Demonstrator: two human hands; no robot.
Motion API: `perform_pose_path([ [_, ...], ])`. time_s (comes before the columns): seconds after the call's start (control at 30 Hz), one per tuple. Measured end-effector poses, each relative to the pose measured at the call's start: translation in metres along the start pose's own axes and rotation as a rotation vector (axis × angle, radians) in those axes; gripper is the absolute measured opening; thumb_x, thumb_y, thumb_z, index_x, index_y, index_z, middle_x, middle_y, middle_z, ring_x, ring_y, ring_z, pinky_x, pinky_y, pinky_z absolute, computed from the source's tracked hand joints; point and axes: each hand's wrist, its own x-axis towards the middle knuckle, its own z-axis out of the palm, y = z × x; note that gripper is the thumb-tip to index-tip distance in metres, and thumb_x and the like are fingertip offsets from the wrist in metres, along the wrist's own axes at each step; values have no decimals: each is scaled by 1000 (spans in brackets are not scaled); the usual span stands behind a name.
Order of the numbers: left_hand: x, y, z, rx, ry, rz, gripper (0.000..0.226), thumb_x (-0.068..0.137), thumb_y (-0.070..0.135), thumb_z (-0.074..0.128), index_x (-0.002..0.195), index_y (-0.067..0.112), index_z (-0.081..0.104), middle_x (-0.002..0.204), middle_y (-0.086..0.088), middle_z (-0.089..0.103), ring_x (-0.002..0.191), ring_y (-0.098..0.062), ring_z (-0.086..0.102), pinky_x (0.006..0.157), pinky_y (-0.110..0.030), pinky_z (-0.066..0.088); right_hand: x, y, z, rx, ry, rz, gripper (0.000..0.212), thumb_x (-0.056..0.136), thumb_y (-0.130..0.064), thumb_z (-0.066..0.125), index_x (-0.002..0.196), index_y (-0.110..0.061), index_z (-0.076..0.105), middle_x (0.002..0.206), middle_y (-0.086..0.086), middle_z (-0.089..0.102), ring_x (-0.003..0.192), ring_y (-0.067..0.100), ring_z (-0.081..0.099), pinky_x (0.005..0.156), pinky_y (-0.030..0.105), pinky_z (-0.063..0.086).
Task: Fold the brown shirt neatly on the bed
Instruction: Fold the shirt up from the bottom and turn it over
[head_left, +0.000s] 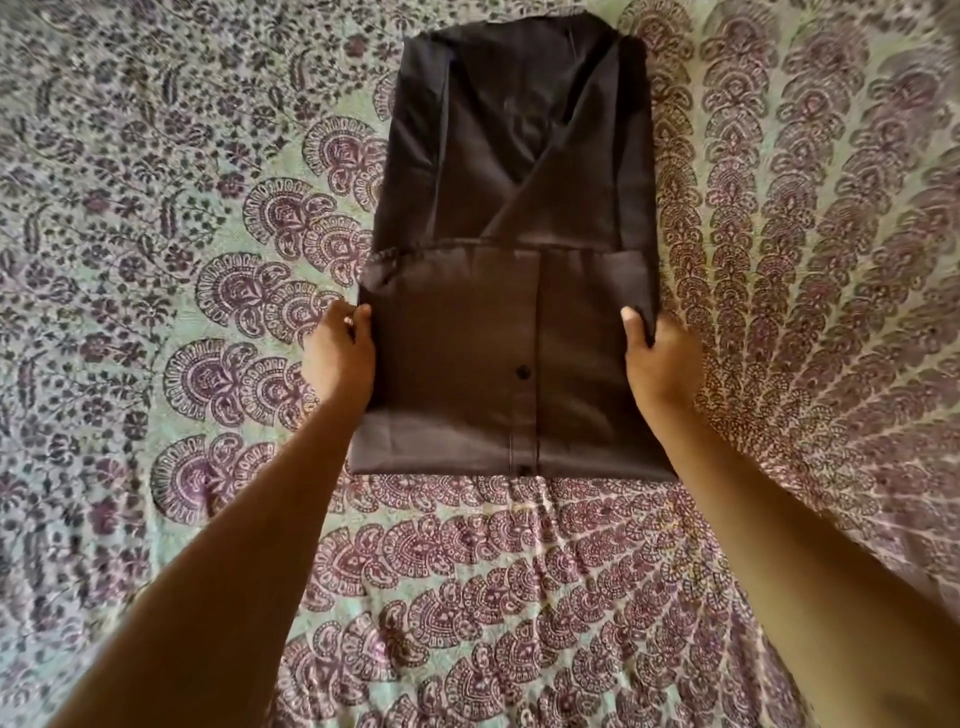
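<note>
The brown shirt (514, 208) lies lengthwise on the bed, its sides folded in over the middle. Its near part is doubled over, so the button placket with two dark buttons faces up, and the fold line runs along the near edge. My left hand (340, 356) grips the left edge of this doubled layer, thumb on top. My right hand (660, 358) grips the right edge the same way. The fingers of both hands are hidden under the cloth.
The bed (156, 208) is covered with a green sheet printed in purple paisley and floral patterns. It spreads out on every side of the shirt. My forearms reach in from the bottom corners.
</note>
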Motion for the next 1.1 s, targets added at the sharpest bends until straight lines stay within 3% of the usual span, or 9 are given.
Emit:
perform_pose_path([
  [0.13, 3, 2, 6, 99, 26, -32, 23, 96, 34, 46, 108, 15, 50, 95, -14, 68, 83, -32, 63, 62, -33, 39, -2, -1, 5, -195, 93, 68, 46, 94, -47, 42, 109, -6, 54, 98, 21, 65, 88, 39, 61, 58, 34, 30],
  [0.23, -4, 7, 4, 104, 84, -4, 32, 96, 35, 43, 119, 13, 44, 117, -15, 57, 101, -30, 55, 75, -35, 38, -8, -3, 5, -156, 226, -6, 39, 92, -39, 44, 115, -8, 52, 111, 15, 59, 96, 36, 58, 69, 39, 39],
  [0.33, -16, 19, 6, 168, 95, 299, 45, 94, 43, 33, 127, 14, 44, 130, -12, 46, 116, -27, 44, 96, -42, 31, -20, -14, 7, -198, 185, -380, 43, 93, -35, 41, 128, -12, 47, 134, 12, 49, 121, 31, 46, 97, 40, 30],
  [0.43, -23, 27, 20, 262, -169, 688, 58, 92, 51, 24, 143, 24, 33, 153, -2, 28, 141, -20, 23, 113, -41, 11, -23, -16, 19, -274, -138, -659, 58, 95, -43, 28, 144, -13, 29, 153, 10, 24, 141, 26, 21, 113, 41, 12],
  [0.57, 16, 13, 27, 401, -260, 546, 63, 93, 58, 18, 149, 29, 14, 158, 2, 7, 146, -17, 5, 117, -42, -1, -9, -5, 25, -398, -277, -516, 78, 87, -64, 12, 148, -17, 15, 156, 11, 10, 144, 29, 7, 116, 43, 5],
  [0.7, 48, 5, 11, 468, -267, 448, 60, 96, 54, 24, 149, 31, 7, 159, -1, 1, 146, -21, 1, 115, -49, -5, -8, -5, 25, -397, -302, -520, 79, 86, -66, 13, 147, -16, 18, 156, 12, 13, 143, 31, 10, 116, 45, 7],
  [0.83, 14, -2, -4, 450, -235, 755, 66, 92, 60, 18, 148, 26, 16, 157, -4, 13, 145, -20, 10, 114, -52, 5, -10, -7, 13, -369, -296, -547, 76, 88, -65, 15, 146, -17, 22, 155, 12, 16, 142, 34, 13, 114, 49, 9],
  [0.97, -51, -7, 8, 492, -360, 1127, 62, 92, 61, 21, 145, 31, 25, 155, -5, 23, 142, -23, 20, 112, -52, 10, -44, -3, 8, -371, -353, -853, 62, 92, -54, 26, 145, -23, 26, 154, 8, 21, 141, 28, 21, 113, 47, 13],
  [1.1, -56, -32, 11, 587, -373, 1190, 58, 93, 58, 25, 145, 33, 25, 153, -6, 27, 139, -26, 28, 112, -51, 14, -44, 22, 3, -451, -402, -830, 62, 91, -58, 25, 145, -28, 23, 154, 6, 21, 140, 27, 25, 113, 46, 17],
])
